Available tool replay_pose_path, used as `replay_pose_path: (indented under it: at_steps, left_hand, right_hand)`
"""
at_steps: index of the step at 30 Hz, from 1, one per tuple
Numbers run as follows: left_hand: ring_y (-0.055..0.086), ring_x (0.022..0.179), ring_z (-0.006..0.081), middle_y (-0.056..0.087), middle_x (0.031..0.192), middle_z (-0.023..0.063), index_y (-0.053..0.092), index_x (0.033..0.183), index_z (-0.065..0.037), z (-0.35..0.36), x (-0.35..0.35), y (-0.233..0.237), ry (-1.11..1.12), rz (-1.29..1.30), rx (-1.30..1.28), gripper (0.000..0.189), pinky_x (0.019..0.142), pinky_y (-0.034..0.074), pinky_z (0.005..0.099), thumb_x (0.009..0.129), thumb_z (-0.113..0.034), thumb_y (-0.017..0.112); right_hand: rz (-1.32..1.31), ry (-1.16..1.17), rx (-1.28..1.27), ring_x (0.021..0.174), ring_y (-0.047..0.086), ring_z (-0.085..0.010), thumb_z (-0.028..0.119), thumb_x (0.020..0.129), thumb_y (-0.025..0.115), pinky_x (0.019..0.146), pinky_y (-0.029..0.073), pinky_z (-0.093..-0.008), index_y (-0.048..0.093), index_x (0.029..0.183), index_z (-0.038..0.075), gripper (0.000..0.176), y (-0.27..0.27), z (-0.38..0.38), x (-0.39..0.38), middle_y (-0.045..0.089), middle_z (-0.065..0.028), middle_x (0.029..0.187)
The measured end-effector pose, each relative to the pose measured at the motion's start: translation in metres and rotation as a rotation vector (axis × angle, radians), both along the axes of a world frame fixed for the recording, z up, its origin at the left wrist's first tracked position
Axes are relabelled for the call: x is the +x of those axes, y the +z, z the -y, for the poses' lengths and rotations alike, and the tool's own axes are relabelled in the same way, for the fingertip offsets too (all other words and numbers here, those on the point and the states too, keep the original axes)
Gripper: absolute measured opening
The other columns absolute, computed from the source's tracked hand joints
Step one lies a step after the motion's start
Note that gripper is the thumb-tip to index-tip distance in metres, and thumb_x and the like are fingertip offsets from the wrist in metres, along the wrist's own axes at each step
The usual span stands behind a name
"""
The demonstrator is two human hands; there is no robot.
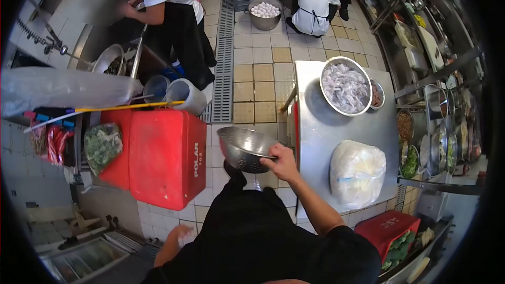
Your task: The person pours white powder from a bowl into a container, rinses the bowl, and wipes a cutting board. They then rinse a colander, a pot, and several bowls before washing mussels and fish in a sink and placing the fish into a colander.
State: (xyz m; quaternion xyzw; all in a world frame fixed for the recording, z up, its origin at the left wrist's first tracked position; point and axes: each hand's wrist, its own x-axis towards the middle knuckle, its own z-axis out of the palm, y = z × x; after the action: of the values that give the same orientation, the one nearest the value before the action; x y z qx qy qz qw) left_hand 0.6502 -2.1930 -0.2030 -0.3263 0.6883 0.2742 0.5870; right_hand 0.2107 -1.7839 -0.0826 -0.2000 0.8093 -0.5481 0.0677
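A metal colander (247, 147) with small holes hangs tilted in front of my legs. Its rim is gripped by my right hand (282, 163), the thumb and fingers closed over the edge. Low at my side, my left hand (181, 231) holds nothing, and its fingers look loosely apart. Right of the colander stands a steel table (315, 152), which carries a large bowl of pale, stringy raw food (345, 85), a smaller bowl of reddish-brown food (376, 94) and a tied plastic bag of white contents (357, 173).
A red cooler box (165, 152) stands left, with a bag of greens (103, 147) beside it. One person (171, 16) works at the sink; another (314, 8) crouches near a pot of white balls (264, 14). A drain grate (225, 52) runs along the tiled floor. Shelves line the right.
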Motion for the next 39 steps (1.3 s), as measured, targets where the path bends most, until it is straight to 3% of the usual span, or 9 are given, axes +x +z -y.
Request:
replay_pose_path:
  at_steps: [3, 5, 13, 19, 26, 29, 32, 37, 39]
  left_hand:
    - [0.064, 0.095, 0.0362, 0.066, 0.104, 0.0230, 0.067, 0.104, -0.005, 0.106, -0.136, -0.077, -0.633, -0.560, -0.174, 0.057, 0.083, 0.049, 0.0459, 0.091, -0.056, 0.045]
    - [0.061, 0.108, 0.0356, 0.062, 0.113, 0.0259, 0.059, 0.115, 0.001, 0.115, -0.280, -0.050, 0.001, -0.624, -0.205, 0.053, 0.089, 0.049, 0.0427, 0.087, -0.044, 0.061]
    - [0.061, 0.080, 0.0145, 0.063, 0.113, 0.0074, 0.051, 0.128, -0.007, 0.044, -0.712, 0.060, 0.242, -0.745, 0.411, 0.061, 0.073, 0.050, 0.0303, 0.093, -0.057, 0.048]
    - [0.062, 0.086, 0.0193, 0.059, 0.117, 0.0086, 0.049, 0.130, -0.009, 0.012, -0.845, 0.066, 0.409, -0.332, 0.419, 0.068, 0.075, 0.050, 0.0352, 0.091, -0.065, 0.044]
    - [0.064, 0.091, 0.0212, 0.063, 0.107, 0.0082, 0.058, 0.116, -0.007, 0.022, -0.992, 0.014, 0.551, -0.191, 0.748, 0.041, 0.083, 0.053, 0.0411, 0.094, -0.041, 0.057]
    - [0.063, 0.076, 0.0211, 0.062, 0.088, 0.0069, 0.059, 0.099, -0.003, 0.030, -1.070, 0.008, 0.571, -0.335, 0.644, 0.019, 0.072, 0.055, 0.0366, 0.083, -0.009, 0.065]
    - [0.057, 0.056, 0.0188, 0.057, 0.077, 0.0031, 0.058, 0.083, -0.008, 0.051, -1.163, -0.040, 0.620, -0.407, 0.747, 0.013, 0.046, 0.047, 0.0352, 0.071, -0.004, 0.062]
    - [0.052, 0.055, 0.0190, 0.055, 0.077, 0.0065, 0.057, 0.086, -0.006, 0.077, -1.333, -0.008, 0.588, -0.550, 0.723, 0.021, 0.043, 0.042, 0.0345, 0.066, -0.001, 0.058]
    - [0.051, 0.057, 0.0196, 0.055, 0.077, 0.0066, 0.058, 0.089, -0.006, 0.074, -1.389, 0.023, 0.728, -0.617, 0.722, 0.024, 0.046, 0.042, 0.0341, 0.065, -0.001, 0.057]
  right_hand:
    - [0.093, -0.202, 0.009, 0.061, 0.057, -0.0261, 0.021, 0.069, 0.081, 0.058, 0.043, -0.0347, 0.058, 0.066, -0.001, 0.032, -0.006, 0.025, -0.016, 0.056, -0.0116, 0.067]
    - [0.158, -0.321, 0.030, 0.060, 0.057, -0.0239, 0.020, 0.070, 0.081, 0.058, 0.043, -0.0338, 0.060, 0.066, 0.000, 0.029, 0.009, 0.041, -0.032, 0.056, -0.0106, 0.068]
    - [0.103, -0.266, 0.059, 0.065, 0.057, -0.0259, 0.021, 0.066, 0.083, 0.061, 0.043, -0.0345, 0.060, 0.066, 0.002, 0.029, 0.042, 0.064, -0.181, 0.058, -0.0086, 0.070]
    - [-0.181, -0.171, 0.212, 0.080, 0.056, -0.0211, 0.029, 0.062, 0.084, 0.084, 0.036, -0.0358, 0.059, 0.066, 0.008, 0.034, 0.074, 0.077, -0.333, 0.059, -0.0012, 0.077]
    - [-0.333, 0.029, 0.259, 0.083, 0.057, -0.0210, 0.038, 0.060, 0.084, 0.088, 0.033, -0.0381, 0.058, 0.065, 0.010, 0.039, 0.102, 0.116, -0.513, 0.059, 0.0003, 0.078]
    - [-0.264, 0.068, 0.292, 0.083, 0.057, -0.0230, 0.038, 0.059, 0.084, 0.089, 0.035, -0.0387, 0.059, 0.065, 0.009, 0.039, 0.089, 0.134, -0.594, 0.060, -0.0002, 0.079]
    - [-0.280, 0.017, 0.332, 0.092, 0.056, -0.0258, 0.038, 0.056, 0.085, 0.090, 0.037, -0.0413, 0.061, 0.066, 0.008, 0.040, 0.076, 0.145, -0.670, 0.060, -0.0017, 0.086]
    - [-0.375, -0.157, 0.416, 0.115, 0.046, -0.0356, 0.029, 0.050, 0.089, 0.097, 0.038, -0.0475, 0.065, 0.069, 0.005, 0.039, 0.106, 0.174, -0.789, 0.054, -0.0136, 0.119]
    - [-0.311, -0.259, 0.461, 0.124, 0.040, -0.0390, 0.020, 0.057, 0.087, 0.103, 0.034, -0.0486, 0.059, 0.110, 0.007, 0.060, 0.128, 0.189, -0.825, 0.043, -0.0191, 0.133]
